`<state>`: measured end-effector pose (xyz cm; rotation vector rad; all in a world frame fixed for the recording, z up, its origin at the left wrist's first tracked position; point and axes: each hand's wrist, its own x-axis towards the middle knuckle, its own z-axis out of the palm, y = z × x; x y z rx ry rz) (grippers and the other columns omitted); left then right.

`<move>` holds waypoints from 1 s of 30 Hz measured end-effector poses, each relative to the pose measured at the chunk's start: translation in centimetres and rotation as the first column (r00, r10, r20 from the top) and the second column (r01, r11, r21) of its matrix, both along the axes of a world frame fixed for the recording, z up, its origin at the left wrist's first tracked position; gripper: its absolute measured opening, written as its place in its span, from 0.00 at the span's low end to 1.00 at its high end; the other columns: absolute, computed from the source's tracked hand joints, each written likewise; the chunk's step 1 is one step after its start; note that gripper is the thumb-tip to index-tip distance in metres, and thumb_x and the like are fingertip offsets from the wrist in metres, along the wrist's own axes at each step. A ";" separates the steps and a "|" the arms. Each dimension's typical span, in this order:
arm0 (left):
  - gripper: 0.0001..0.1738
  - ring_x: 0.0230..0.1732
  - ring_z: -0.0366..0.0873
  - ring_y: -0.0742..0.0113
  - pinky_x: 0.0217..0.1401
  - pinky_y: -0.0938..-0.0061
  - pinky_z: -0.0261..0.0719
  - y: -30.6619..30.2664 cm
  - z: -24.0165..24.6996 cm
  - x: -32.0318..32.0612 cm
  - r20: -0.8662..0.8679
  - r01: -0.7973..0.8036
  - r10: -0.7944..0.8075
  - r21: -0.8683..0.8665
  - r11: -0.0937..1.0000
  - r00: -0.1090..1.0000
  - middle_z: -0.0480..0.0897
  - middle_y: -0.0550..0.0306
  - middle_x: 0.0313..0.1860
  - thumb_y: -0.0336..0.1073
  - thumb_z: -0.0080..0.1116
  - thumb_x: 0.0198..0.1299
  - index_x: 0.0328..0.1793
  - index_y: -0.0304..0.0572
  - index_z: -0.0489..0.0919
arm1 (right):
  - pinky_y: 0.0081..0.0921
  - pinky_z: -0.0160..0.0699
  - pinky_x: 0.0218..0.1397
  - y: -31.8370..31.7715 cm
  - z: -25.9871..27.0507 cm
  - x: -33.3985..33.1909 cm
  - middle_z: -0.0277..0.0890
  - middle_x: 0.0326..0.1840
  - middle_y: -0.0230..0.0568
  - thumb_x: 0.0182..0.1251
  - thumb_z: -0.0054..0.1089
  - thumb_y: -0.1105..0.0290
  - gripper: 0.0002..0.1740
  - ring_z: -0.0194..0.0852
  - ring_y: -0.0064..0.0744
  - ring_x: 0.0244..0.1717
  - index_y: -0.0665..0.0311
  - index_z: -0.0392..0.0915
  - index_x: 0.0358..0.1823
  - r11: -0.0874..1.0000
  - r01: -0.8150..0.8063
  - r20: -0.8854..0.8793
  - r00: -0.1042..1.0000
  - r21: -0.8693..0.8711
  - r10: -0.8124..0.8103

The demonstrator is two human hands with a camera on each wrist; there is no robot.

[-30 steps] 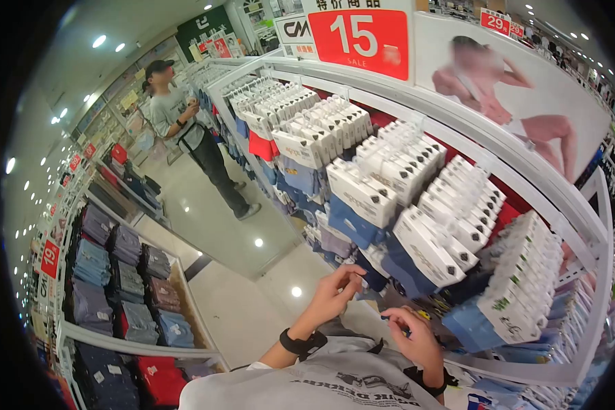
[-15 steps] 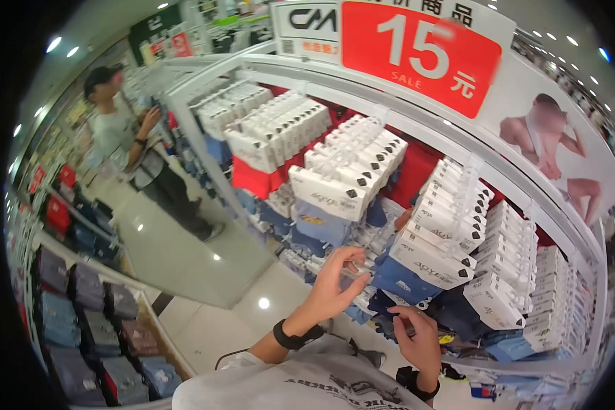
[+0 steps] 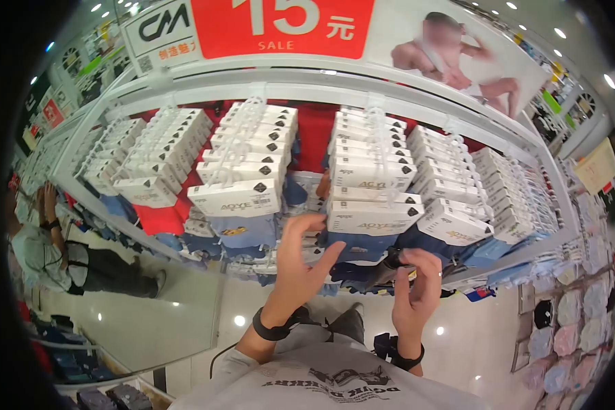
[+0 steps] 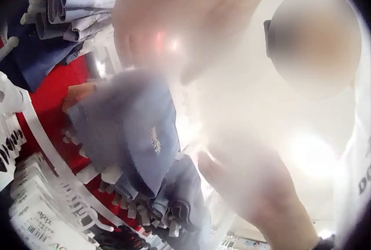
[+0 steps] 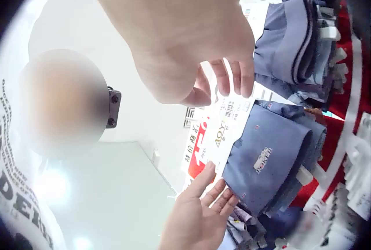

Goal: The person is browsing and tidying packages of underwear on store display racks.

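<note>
I see the right hand [image 3: 413,287] pinch the white label card [image 5: 223,125] of a blue garment [image 5: 272,163]; the left hand [image 3: 301,263], fingers straight, touches it from the left.

Glare washes the left hand [image 4: 185,24] to a pale blur in the left wrist view, its fingers indistinct. The right hand [image 5: 179,35] covers the top of the label [image 5: 223,131], whose fine print is unreadable. The top edge cuts off the sale sign [image 3: 280,24]
</note>
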<state>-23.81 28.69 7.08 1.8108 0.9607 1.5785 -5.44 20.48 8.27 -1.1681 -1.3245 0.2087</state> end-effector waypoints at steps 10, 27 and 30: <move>0.13 0.40 0.75 0.72 0.47 0.78 0.74 0.8 2.4 1.0 0.038 -0.101 0.104 -0.064 0.993 0.994 0.80 0.57 0.38 0.24 0.67 0.58 0.49 0.32 0.78 | 0.41 0.50 0.81 2.9 -0.3 -2.3 0.52 0.79 0.53 0.67 0.52 0.85 0.37 0.51 0.42 0.80 0.74 0.50 0.77 0.995 -0.096 -0.154 0.984 -0.041 0.089; 0.12 0.29 0.81 0.55 0.33 0.71 0.77 -1.9 3.5 -1.2 -0.006 0.320 -0.320 -0.018 0.947 0.947 0.83 0.45 0.35 0.28 0.63 0.61 0.50 0.32 0.80 | 0.23 0.76 0.49 -3.4 2.8 -1.0 0.82 0.41 0.38 0.60 0.71 0.78 0.16 0.78 0.24 0.42 0.71 0.80 0.49 0.939 -0.288 -0.252 0.938 -0.187 0.238; 0.15 0.28 0.82 0.52 0.32 0.70 0.77 -1.8 3.2 -1.8 -0.098 0.419 -0.426 -0.078 0.904 0.900 0.84 0.43 0.37 0.33 0.66 0.61 0.51 0.33 0.80 | 0.21 0.76 0.47 -3.4 2.8 -0.1 0.83 0.40 0.36 0.63 0.69 0.76 0.14 0.77 0.20 0.40 0.71 0.80 0.49 0.725 -0.504 -0.419 0.850 -0.470 0.319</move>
